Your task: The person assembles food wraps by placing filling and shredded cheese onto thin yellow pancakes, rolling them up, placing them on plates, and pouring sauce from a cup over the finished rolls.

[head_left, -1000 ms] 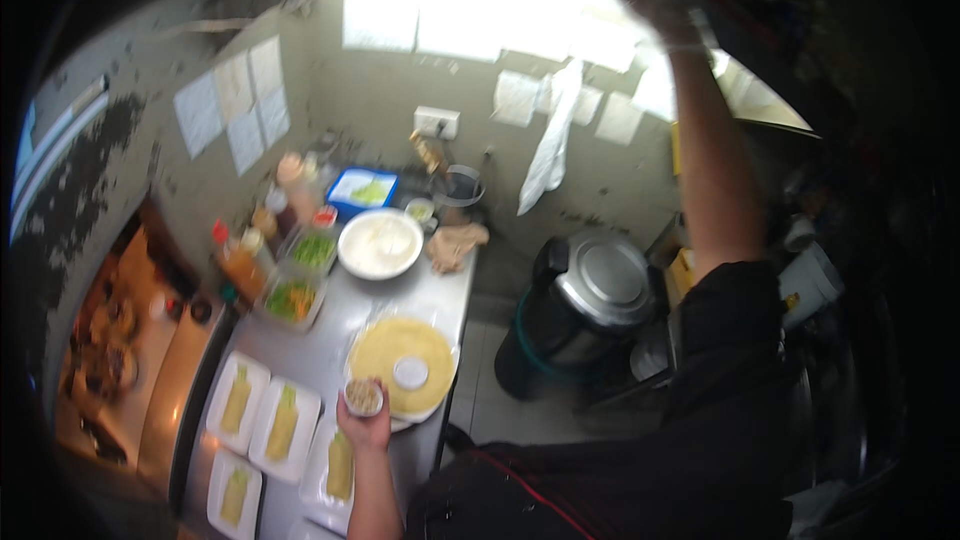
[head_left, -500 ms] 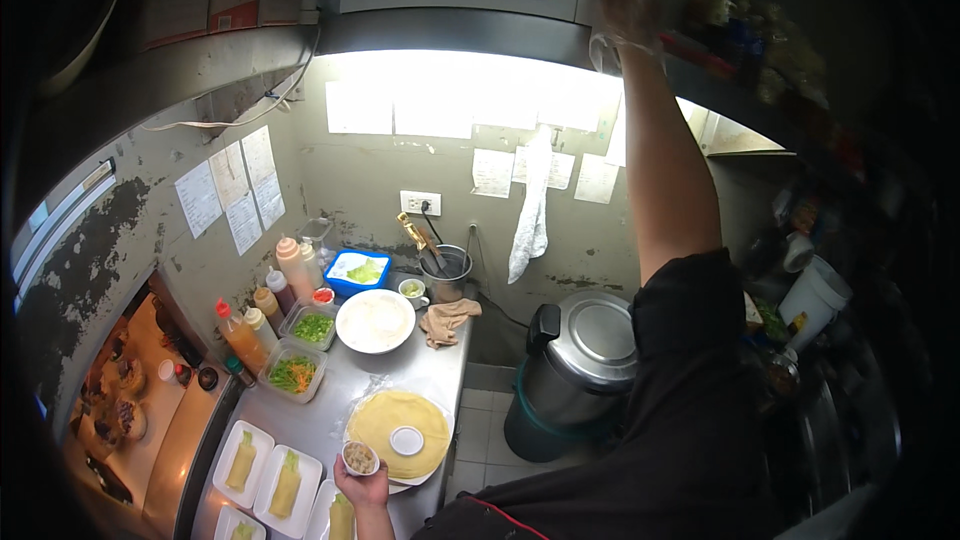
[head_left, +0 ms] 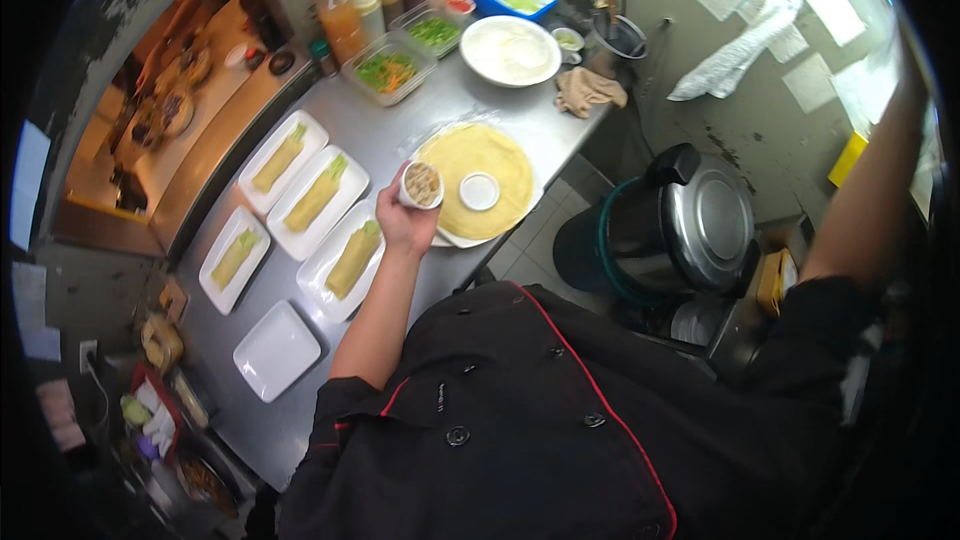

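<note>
My left hand [head_left: 407,225] is closed around a small white cup [head_left: 421,186] of chopped, pale brown filling. It holds the cup at the left edge of a stack of thin yellow crepes [head_left: 450,165] on a white plate. A round white lid or dish [head_left: 479,192] rests on the crepes. Left of this hand, rolled crepes [head_left: 351,260] with lettuce showing at one end lie on separate white rectangular dishes [head_left: 312,275]. My right forearm stretches up to the far right, and its hand is lost in the dark rim of the picture.
Behind the crepes stand a white bowl [head_left: 511,52] of creamy mix, tubs of chopped vegetables [head_left: 388,77] and squeeze bottles [head_left: 341,18]. A bare white plate [head_left: 277,351] is nearer me. A large lidded pot [head_left: 707,212] stands right of the table; a cloth [head_left: 590,90] lies by its corner.
The view has swung down and turned, so more of the table and dishes shows. My right hand, earlier raised at the microwave's panel, has left the visible picture. My left hand still holds the cup.
</note>
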Demonstrator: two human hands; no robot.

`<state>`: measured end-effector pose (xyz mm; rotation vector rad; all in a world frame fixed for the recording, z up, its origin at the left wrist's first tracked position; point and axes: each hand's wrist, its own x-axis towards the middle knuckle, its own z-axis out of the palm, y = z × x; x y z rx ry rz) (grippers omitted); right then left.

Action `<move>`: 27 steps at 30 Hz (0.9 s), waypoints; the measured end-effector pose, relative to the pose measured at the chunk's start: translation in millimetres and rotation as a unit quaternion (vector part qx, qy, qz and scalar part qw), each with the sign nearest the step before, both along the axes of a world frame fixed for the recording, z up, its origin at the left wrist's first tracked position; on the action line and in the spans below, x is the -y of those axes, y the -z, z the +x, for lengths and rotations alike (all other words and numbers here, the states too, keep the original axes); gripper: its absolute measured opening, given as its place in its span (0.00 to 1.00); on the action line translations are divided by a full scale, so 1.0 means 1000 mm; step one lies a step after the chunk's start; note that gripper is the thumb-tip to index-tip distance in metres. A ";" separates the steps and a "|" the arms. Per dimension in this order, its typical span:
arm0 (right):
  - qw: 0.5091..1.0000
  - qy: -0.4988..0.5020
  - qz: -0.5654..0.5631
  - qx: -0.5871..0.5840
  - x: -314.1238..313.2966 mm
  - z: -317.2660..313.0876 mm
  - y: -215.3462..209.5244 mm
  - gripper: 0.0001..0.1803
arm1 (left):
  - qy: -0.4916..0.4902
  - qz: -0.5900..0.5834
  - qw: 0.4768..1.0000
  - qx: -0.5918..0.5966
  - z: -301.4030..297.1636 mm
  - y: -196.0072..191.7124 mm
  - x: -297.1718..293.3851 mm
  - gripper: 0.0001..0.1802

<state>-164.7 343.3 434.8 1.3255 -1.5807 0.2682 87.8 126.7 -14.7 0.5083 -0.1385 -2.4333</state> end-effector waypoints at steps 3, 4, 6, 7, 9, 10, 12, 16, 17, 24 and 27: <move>0.919 -0.155 0.156 0.327 0.052 0.037 0.175 0.25 | -0.022 0.031 0.999 0.039 0.024 0.006 0.009 0.28; 0.874 -0.152 0.220 0.406 0.059 0.052 0.231 0.25 | -0.011 0.020 0.999 0.040 0.019 0.006 0.007 0.27; 0.840 -0.114 0.298 0.438 0.066 0.080 0.352 0.31 | 0.017 -0.002 0.999 0.045 0.013 0.008 -0.003 0.24; 0.830 -0.061 0.315 0.456 0.070 0.104 0.380 0.34 | 0.033 -0.012 0.997 0.063 0.016 0.004 -0.004 0.22; 0.819 -0.042 0.331 0.466 0.079 0.124 0.422 0.31 | 0.029 -0.074 0.991 0.107 0.021 0.002 -0.007 0.21; 0.803 -0.025 0.348 0.483 0.081 0.133 0.420 0.30 | 0.032 -0.103 0.986 0.125 0.021 -0.001 -0.008 0.21; 0.791 0.015 0.309 0.527 0.086 0.135 0.418 0.30 | 0.052 -0.282 0.931 0.225 0.018 -0.007 -0.010 0.22; 0.770 0.027 0.017 0.637 0.035 0.120 0.444 0.30 | 0.021 -0.679 0.608 0.412 -0.015 0.005 -0.017 0.31; 0.753 0.042 -0.003 0.656 0.016 0.111 0.447 0.32 | 0.019 -0.731 0.541 0.416 -0.021 0.004 -0.017 0.31; 0.234 -0.268 -0.318 0.879 -0.118 0.132 0.408 0.38 | -0.009 -0.774 0.559 0.296 -0.049 -0.078 -0.061 0.40; 0.085 -0.311 -0.406 0.855 -0.088 0.180 0.386 0.37 | 0.056 -0.867 0.484 0.107 -0.038 -0.063 -0.118 0.47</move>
